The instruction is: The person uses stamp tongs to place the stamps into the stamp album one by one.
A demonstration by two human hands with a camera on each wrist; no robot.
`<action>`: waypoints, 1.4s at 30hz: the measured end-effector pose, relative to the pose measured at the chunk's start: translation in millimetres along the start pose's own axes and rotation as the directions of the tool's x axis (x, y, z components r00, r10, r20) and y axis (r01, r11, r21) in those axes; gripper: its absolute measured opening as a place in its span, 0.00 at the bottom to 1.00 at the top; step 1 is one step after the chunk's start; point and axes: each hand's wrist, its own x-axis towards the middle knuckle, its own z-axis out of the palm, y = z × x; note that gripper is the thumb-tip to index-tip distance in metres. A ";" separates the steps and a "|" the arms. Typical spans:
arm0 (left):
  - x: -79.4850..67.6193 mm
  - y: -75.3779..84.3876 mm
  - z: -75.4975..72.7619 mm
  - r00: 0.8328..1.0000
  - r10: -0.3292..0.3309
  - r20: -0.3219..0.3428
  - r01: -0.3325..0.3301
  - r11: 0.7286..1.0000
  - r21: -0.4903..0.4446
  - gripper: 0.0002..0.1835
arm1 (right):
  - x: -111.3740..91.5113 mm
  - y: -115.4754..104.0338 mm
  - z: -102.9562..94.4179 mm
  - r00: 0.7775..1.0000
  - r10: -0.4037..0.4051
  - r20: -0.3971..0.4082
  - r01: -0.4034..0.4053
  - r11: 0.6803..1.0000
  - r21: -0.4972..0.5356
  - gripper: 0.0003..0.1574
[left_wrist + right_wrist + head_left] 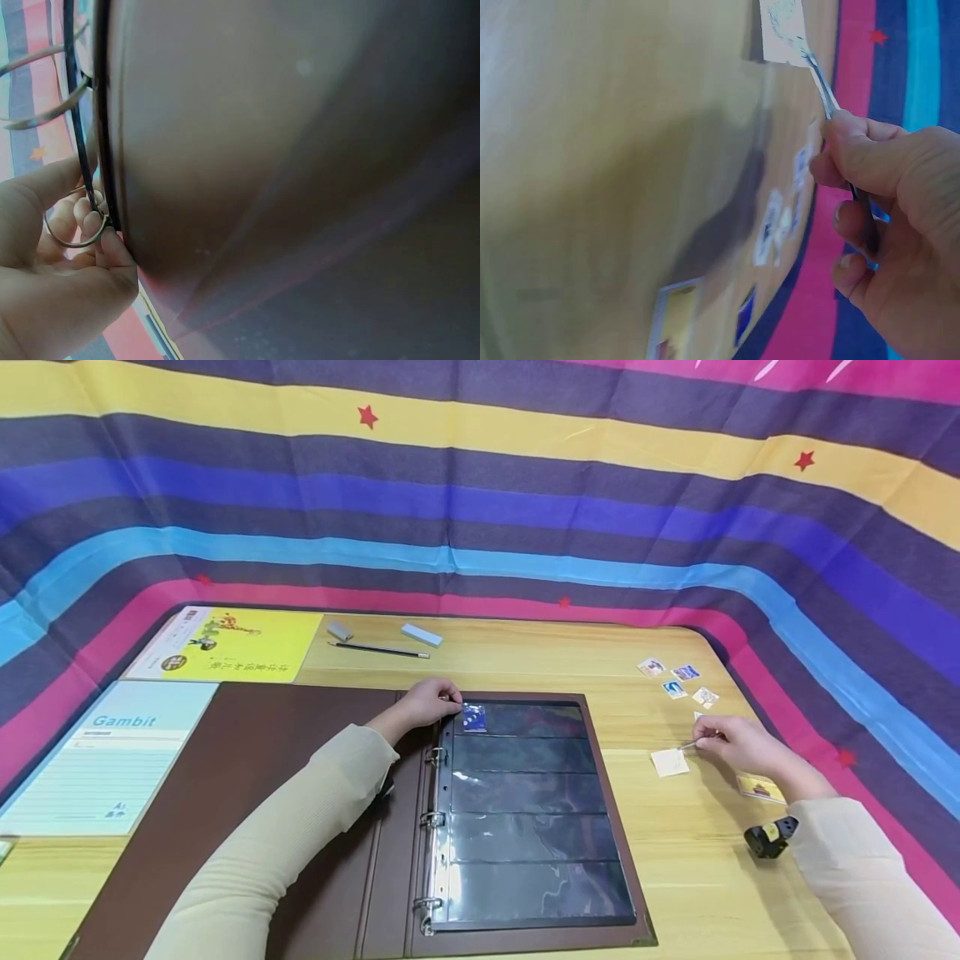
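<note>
A brown ring-binder stamp album (315,752) lies spread on the table, showing a black pocket page (525,793) with several clear strips. In its top strip, at the left end, sits a blue stamp (475,717). My left hand (427,702) pinches the page's upper inner corner; the left wrist view shows its fingers (112,251) around the edge beside a metal ring (79,244). Off to the right, my right hand (738,745) holds metal tweezers (823,90) between thumb and fingers. Their tips grip the edge of a pale stamp (782,28), tilted over the table.
Several loose stamps (685,672) lie at the back right, and a yellowish stamp (761,788) is below my right hand. Behind the album are a pencil (378,650), an eraser (422,635) and a grey sharpener-like piece (339,631). Notebooks (97,760) overlap at left.
</note>
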 end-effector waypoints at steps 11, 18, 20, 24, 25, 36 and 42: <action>-1.8 -0.8 -2.1 1.000 0.006 0.004 -0.006 1.000 0.012 0.02 | 46.6 -44.2 -9.3 0.981 0.016 -0.193 -0.012 1.000 0.023 0.05; -1.5 -1.0 -1.1 1.000 0.010 0.001 -0.010 1.000 0.001 0.02 | 97.0 -85.1 2.8 0.978 0.085 -0.188 -0.071 0.994 0.081 0.04; -1.4 -0.8 -0.8 1.000 0.011 0.001 -0.011 1.000 -0.004 0.02 | 111.3 -94.2 9.4 0.977 0.096 -0.191 -0.081 0.993 0.084 0.03; -0.8 -0.2 -0.5 1.000 0.009 0.003 -0.009 1.000 -0.016 0.02 | 137.1 -110.6 22.9 0.976 0.122 -0.179 -0.105 0.989 0.104 0.03; -0.7 0.0 -0.5 1.000 0.009 0.003 -0.009 1.000 -0.018 0.02 | 142.6 -114.4 26.0 0.976 0.129 -0.176 -0.111 0.988 0.106 0.02; -1.3 2.9 -0.5 1.000 0.014 -0.010 -0.014 1.000 -0.012 0.02 | 178.4 -132.8 55.2 0.977 0.100 -0.191 -0.078 0.990 0.117 0.03; -0.8 1.0 -0.6 1.000 0.020 -0.015 -0.020 1.000 -0.013 0.02 | 178.5 -135.5 64.7 0.985 0.089 -0.145 -0.072 0.990 0.119 0.05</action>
